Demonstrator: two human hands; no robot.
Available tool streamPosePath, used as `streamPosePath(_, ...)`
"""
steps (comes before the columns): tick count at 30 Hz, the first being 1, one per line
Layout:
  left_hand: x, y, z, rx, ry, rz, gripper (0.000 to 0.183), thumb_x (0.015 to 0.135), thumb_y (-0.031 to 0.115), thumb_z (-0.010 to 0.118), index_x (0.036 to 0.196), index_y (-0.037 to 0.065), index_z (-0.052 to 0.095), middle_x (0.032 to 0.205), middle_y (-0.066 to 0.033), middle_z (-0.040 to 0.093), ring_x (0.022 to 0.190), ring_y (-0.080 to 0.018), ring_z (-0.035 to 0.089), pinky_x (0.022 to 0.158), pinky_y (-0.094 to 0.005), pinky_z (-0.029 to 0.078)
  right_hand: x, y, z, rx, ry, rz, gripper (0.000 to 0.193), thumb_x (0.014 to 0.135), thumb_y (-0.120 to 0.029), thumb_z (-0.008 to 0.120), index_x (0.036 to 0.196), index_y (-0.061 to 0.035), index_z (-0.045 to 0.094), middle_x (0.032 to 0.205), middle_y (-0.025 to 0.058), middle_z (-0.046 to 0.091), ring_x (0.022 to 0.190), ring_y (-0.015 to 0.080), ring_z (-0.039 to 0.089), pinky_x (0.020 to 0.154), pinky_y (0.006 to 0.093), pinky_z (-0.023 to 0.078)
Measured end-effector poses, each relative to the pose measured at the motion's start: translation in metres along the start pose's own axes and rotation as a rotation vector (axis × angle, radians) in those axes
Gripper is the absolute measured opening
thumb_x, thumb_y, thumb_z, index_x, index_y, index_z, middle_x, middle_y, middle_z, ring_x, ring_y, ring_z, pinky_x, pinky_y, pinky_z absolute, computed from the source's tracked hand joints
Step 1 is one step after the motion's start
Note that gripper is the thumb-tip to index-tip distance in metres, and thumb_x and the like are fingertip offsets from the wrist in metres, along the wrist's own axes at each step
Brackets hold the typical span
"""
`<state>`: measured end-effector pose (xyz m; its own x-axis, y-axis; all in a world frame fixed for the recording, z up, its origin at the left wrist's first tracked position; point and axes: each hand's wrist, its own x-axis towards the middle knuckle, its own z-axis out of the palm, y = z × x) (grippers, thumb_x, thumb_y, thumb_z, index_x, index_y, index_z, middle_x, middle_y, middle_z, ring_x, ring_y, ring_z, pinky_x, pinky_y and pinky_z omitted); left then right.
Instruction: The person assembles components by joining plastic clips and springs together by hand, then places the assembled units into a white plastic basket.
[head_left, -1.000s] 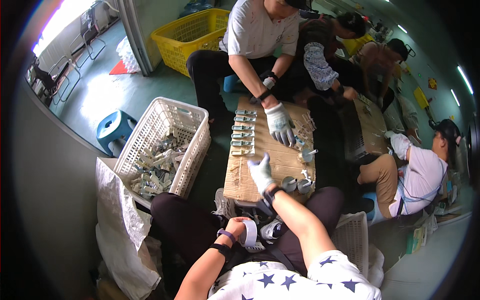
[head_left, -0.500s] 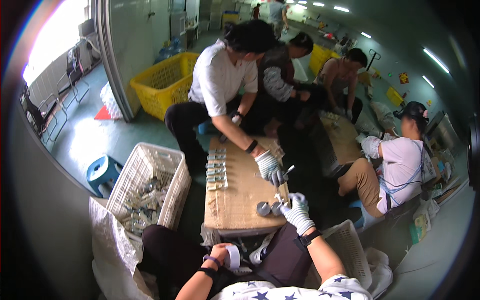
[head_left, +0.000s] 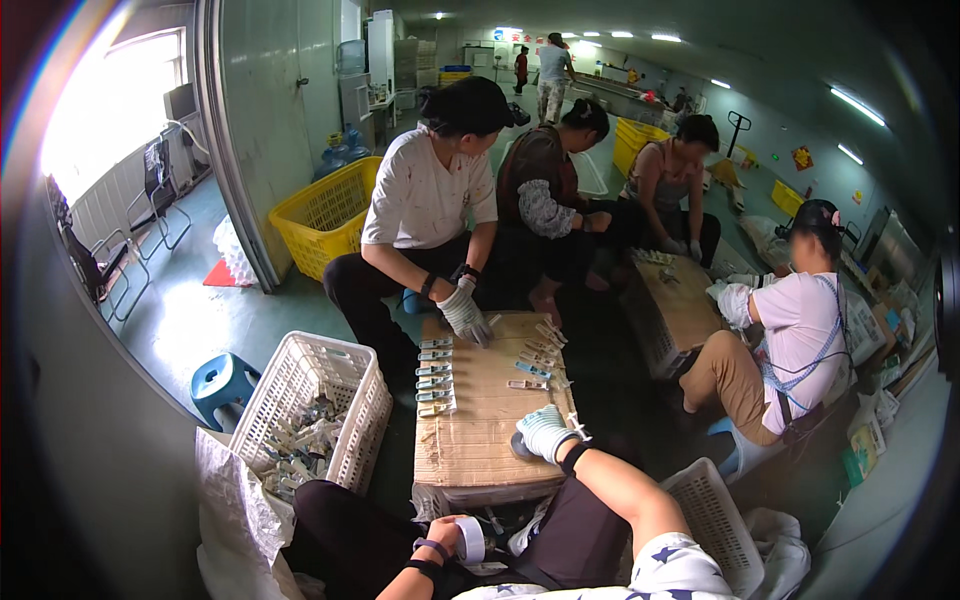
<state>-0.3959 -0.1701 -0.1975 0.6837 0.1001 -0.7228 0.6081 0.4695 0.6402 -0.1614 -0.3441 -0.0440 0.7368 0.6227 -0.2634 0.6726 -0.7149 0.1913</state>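
Observation:
My bare left hand [head_left: 442, 535], low in the picture, is closed on a white tape roll [head_left: 470, 540] above my lap. My right hand [head_left: 545, 433], in a striped glove, curls over a dark grey round piece [head_left: 519, 446] at the near right of a cardboard-topped surface [head_left: 470, 450]. Its fingertips are partly hidden. Beside that wrist, a small white piece [head_left: 578, 427] sticks out at the board's edge. A row of clothes pegs [head_left: 435, 382] lines the board's left side. Several more pegs [head_left: 535, 365] lie loosely on the right.
Opposite me, a person's gloved hand [head_left: 465, 315] rests at the board's far edge. A white basket [head_left: 345, 410] of pegs stands left, near a blue stool [head_left: 222, 385]. Another white basket [head_left: 715, 520] is by my right side. Co-workers sit around a second board [head_left: 680, 305].
My right hand has moved inward and curled over the dark round pieces. The co-worker's gloved hand has drawn back to the far left, uncovering pegs on the right. The view has tilted up.

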Motion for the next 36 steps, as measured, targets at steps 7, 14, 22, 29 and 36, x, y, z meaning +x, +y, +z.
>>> streamPosePath(7,-0.003,-0.005,-0.001,-0.051,-0.013,-0.022,0.025,0.082,-0.005,0.044,0.099,-0.001,0.062,0.082,-0.0116,0.065,0.070,-0.0238,0.064,0.062,-0.0364,0.052,0.040,0.016,-0.009,0.073,-0.017,0.153,0.023,0.081,-0.023,0.050,0.086,-0.0117,0.069,0.085,0.0115,0.068,0.082,0.0255,0.065,0.069,0.0411,0.047)
streamPosePath(14,0.008,-0.021,-0.016,-0.067,-0.016,-0.003,0.017,0.082,0.001,0.051,0.093,0.000,0.064,0.080,-0.0090,0.064,0.069,-0.0201,0.063,0.061,-0.0330,0.051,0.030,0.042,-0.014,0.277,0.389,0.240,0.046,0.073,-0.026,0.061,0.116,-0.0125,0.051,0.099,0.0141,0.061,0.093,0.0298,0.060,0.082,0.0423,0.046)
streamPosePath(22,0.000,0.003,-0.004,-0.112,-0.054,-0.069,0.016,0.083,0.001,0.052,0.093,0.001,0.064,0.080,-0.0094,0.064,0.068,-0.0206,0.063,0.061,-0.0351,0.052,-0.004,0.166,0.041,0.935,0.585,0.530,0.025,0.078,-0.023,0.061,0.096,-0.0054,0.062,0.090,0.0161,0.065,0.083,0.0292,0.062,0.074,0.0354,0.049)
streamPosePath(29,0.008,-0.009,-0.010,-0.115,-0.064,-0.093,0.011,0.085,0.003,0.054,0.089,0.001,0.064,0.077,-0.0078,0.064,0.066,-0.0187,0.062,0.059,-0.0314,0.052,-0.013,0.180,0.092,1.022,-0.094,0.479,0.033,0.071,-0.019,0.071,0.099,-0.0031,0.064,0.097,0.0127,0.065,0.094,0.0241,0.060,0.083,0.0356,0.046)
streamPosePath(36,0.000,-0.006,-0.014,-0.049,-0.018,-0.102,0.011,0.085,0.006,0.056,0.089,0.000,0.064,0.077,-0.0073,0.064,0.065,-0.0182,0.062,0.058,-0.0303,0.051,0.013,0.207,0.094,1.023,0.010,0.480,0.028,0.077,-0.019,0.065,0.100,-0.0045,0.064,0.096,0.0122,0.065,0.091,0.0252,0.061,0.083,0.0356,0.047)
